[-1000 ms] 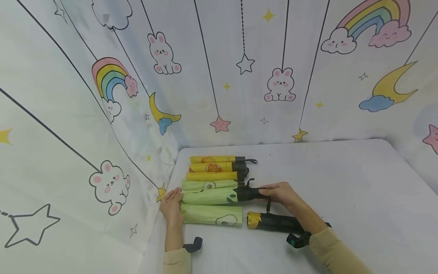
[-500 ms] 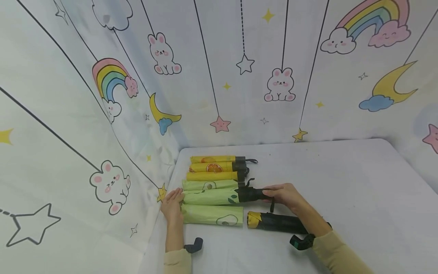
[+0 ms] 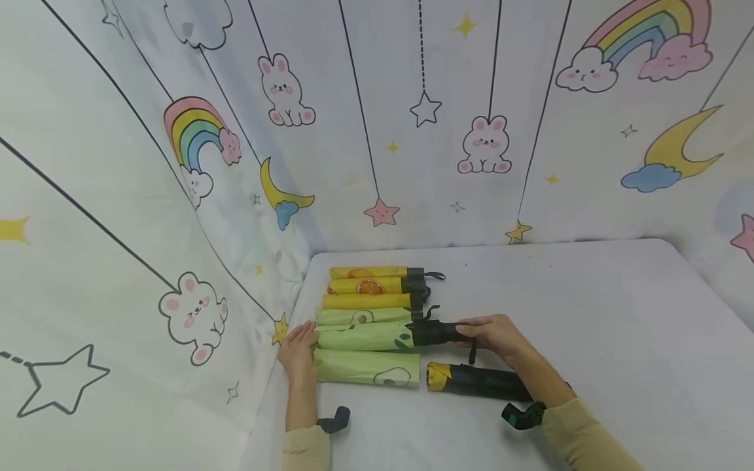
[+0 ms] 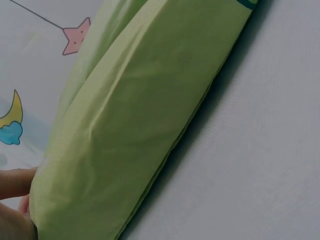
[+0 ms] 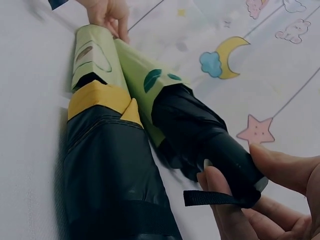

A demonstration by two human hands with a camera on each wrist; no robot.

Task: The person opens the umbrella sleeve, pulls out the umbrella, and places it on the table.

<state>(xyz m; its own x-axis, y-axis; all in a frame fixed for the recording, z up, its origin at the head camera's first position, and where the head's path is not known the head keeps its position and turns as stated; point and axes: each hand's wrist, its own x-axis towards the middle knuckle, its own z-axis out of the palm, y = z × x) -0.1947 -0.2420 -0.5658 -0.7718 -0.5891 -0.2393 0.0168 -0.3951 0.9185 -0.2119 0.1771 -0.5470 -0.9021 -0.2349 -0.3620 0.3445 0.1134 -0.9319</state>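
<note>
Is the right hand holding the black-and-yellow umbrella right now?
No, the right hand grips the black handle of the green-sleeved umbrella, while the black-and-yellow umbrella lies on the white table.

- The black handle [image 5: 235, 157] in my right hand [image 3: 495, 335]: smooth, matt plastic, by its look.
- Its wrist strap [image 5: 209, 198]: ribbed, woven webbing.
- The green umbrella fabric [image 4: 120, 120] I touch: fine-woven, creased, faintly glossy.
- The black umbrella [image 5: 110, 165]: smooth, softly shiny cloth.
- My tabletop [image 3: 589, 314]: matt.
</note>
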